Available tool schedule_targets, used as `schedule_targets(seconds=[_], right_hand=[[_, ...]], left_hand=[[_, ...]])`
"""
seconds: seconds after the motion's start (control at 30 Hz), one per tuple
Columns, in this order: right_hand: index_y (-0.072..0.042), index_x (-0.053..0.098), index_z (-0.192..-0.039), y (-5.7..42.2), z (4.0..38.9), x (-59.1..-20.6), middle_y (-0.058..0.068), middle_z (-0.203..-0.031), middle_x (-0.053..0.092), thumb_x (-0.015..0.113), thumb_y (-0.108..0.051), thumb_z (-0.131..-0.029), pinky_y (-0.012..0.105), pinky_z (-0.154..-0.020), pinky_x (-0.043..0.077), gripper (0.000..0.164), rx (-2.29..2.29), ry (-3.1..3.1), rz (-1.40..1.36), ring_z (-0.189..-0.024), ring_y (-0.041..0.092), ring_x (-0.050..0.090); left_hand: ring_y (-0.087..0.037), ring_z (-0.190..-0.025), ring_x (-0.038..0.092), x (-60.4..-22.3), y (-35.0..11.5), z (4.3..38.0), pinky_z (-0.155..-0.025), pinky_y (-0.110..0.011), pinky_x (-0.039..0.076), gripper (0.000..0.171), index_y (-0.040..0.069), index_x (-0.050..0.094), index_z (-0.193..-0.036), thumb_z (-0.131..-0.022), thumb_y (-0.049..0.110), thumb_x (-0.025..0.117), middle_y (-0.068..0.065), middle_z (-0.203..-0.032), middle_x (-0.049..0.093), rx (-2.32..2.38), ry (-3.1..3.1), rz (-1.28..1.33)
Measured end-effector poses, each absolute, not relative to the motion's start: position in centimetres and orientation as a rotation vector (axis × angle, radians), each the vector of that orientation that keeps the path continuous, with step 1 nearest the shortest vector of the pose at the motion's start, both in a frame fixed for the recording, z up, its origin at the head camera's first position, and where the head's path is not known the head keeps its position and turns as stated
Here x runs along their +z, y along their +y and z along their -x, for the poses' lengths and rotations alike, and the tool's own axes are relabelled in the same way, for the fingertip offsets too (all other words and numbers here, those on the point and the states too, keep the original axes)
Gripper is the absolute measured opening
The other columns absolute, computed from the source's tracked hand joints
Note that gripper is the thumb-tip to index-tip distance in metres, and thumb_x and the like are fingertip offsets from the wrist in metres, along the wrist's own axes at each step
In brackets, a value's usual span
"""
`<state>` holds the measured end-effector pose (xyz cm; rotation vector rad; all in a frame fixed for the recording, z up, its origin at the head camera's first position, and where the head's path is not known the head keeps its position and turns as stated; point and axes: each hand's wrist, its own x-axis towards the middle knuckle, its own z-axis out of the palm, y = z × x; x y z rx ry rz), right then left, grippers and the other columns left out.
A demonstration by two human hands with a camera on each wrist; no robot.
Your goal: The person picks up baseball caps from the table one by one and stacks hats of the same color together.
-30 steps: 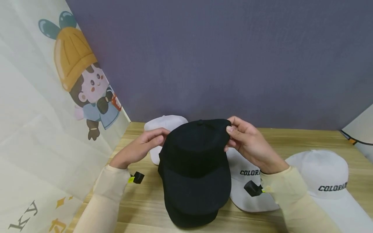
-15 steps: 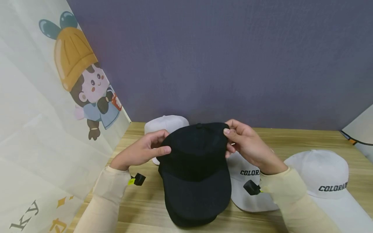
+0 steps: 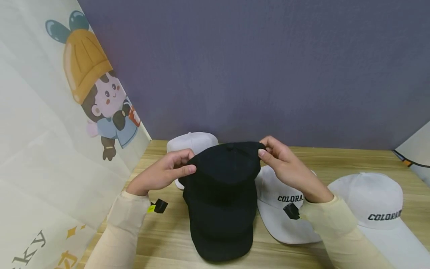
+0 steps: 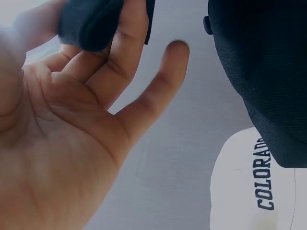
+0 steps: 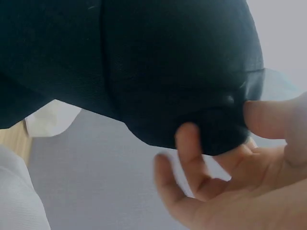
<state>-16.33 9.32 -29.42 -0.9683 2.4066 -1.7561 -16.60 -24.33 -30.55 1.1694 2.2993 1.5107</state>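
Note:
In the head view, both hands hold a black baseball cap [image 3: 228,168] by the two sides of its crown. Beneath it a second black brim [image 3: 221,248] shows low in front; where one cap ends and the other begins is hard to tell. My left hand [image 3: 162,172] pinches the left side, thumb on the outside; in the left wrist view its fingers lie around a black edge [image 4: 91,28]. On the right side, my right hand [image 3: 290,164] pinches the cap with thumb and fingers. The right wrist view shows this grip beside the dark crown [image 5: 182,62].
A white cap [image 3: 193,140] lies behind the black ones. Two white caps with dark COLORADO lettering stand to the right, one nearer [image 3: 282,216] and one farther right [image 3: 366,194]. A grey-blue panel [image 3: 255,67] rises behind the wooden table [image 3: 161,231].
My left thumb has come onto the front of the black cap's left side. The upper cap's brim has drawn back from the right, so more of the nearer lettered white cap shows.

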Motion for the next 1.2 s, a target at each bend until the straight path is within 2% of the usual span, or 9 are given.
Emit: schedule_targets(seconds=[0.13,0.23,0.4,0.57,0.7,0.8,0.93,1.07,1.2], right_hand=[[-0.01,0.047,-0.103,9.3,16.3,-29.5,0.008,-0.102,0.052,0.044,-0.026,-0.096,0.037,-0.082,0.041,0.018,-1.69,2.49,0.96,-0.097,0.019,0.052],[-0.007,0.047,-0.101,9.4,16.2,-29.5,0.01,-0.102,0.052,0.043,-0.026,-0.097,0.037,-0.085,0.041,0.02,-1.699,2.452,0.957,-0.101,0.021,0.054],[-0.006,0.044,-0.097,9.3,16.1,-29.7,0.014,-0.095,0.049,0.041,-0.028,-0.097,0.036,-0.08,0.044,0.023,-1.673,2.423,0.93,-0.097,0.021,0.056],[-0.009,0.045,-0.096,9.2,16.0,-29.7,0.01,-0.093,0.049,0.04,-0.032,-0.097,0.034,-0.076,0.045,0.023,-1.557,2.525,0.93,-0.091,0.019,0.056],[-0.013,0.046,-0.094,9.2,16.1,-29.7,0.007,-0.083,0.045,0.041,-0.034,-0.097,0.032,-0.063,0.039,0.022,-1.44,2.645,0.944,-0.071,0.018,0.046],[-0.016,0.047,-0.092,9.3,16.2,-29.9,0.008,-0.075,0.039,0.041,-0.037,-0.097,0.034,-0.055,0.032,0.022,-1.375,2.704,0.948,-0.061,0.02,0.036],[-0.017,0.046,-0.09,9.3,16.5,-30.2,0.008,-0.073,0.038,0.041,-0.038,-0.097,0.033,-0.053,0.032,0.023,-1.346,2.707,0.961,-0.057,0.02,0.034],[-0.017,0.046,-0.09,9.2,16.7,-30.6,0.008,-0.073,0.04,0.04,-0.038,-0.097,0.033,-0.053,0.033,0.022,-1.33,2.709,0.974,-0.058,0.019,0.037],[-0.017,0.047,-0.091,9.0,16.8,-30.8,0.008,-0.074,0.041,0.041,-0.038,-0.096,0.033,-0.055,0.035,0.022,-1.326,2.695,0.989,-0.061,0.019,0.039]], left_hand=[[-0.017,-0.058,0.035,-30.6,-24.5,16.6,-0.055,-0.034,0.031,0.013,0.012,0.044,-0.089,-0.09,0.019,0.056,-0.004,-0.066,0.034,1.478,2.337,-1.167],[-0.016,-0.057,0.033,-30.6,-24.6,16.6,-0.054,-0.034,0.03,0.014,0.013,0.044,-0.088,-0.091,0.02,0.056,-0.003,-0.066,0.032,1.461,2.347,-1.162],[-0.016,-0.055,0.031,-30.6,-24.7,16.7,-0.053,-0.034,0.029,0.016,0.012,0.042,-0.087,-0.091,0.02,0.055,-0.003,-0.065,0.03,1.446,2.355,-1.162],[-0.016,-0.053,0.029,-30.6,-24.9,16.8,-0.052,-0.035,0.027,0.017,0.011,0.042,-0.087,-0.091,0.021,0.055,-0.004,-0.064,0.029,1.431,2.349,-1.151],[-0.017,-0.055,0.033,-30.8,-24.9,17.0,-0.054,-0.034,0.03,0.015,0.01,0.043,-0.089,-0.091,0.02,0.054,-0.004,-0.064,0.033,1.435,2.302,-1.145],[-0.019,-0.063,0.042,-31.0,-24.9,17.2,-0.059,-0.035,0.034,0.012,0.009,0.045,-0.091,-0.092,0.018,0.053,-0.005,-0.068,0.044,1.433,2.253,-1.139],[-0.02,-0.064,0.043,-31.3,-25.1,17.5,-0.058,-0.035,0.035,0.014,0.009,0.045,-0.093,-0.092,0.02,0.054,-0.005,-0.07,0.047,1.4,2.247,-1.106],[-0.019,-0.058,0.035,-31.7,-25.2,17.8,-0.054,-0.034,0.031,0.017,0.01,0.044,-0.093,-0.091,0.023,0.054,-0.004,-0.066,0.04,1.355,2.268,-1.08],[-0.021,-0.059,0.036,-31.8,-25.4,18.0,-0.054,-0.034,0.031,0.017,0.01,0.045,-0.094,-0.092,0.024,0.054,-0.009,-0.068,0.042,1.341,2.253,-1.066]])
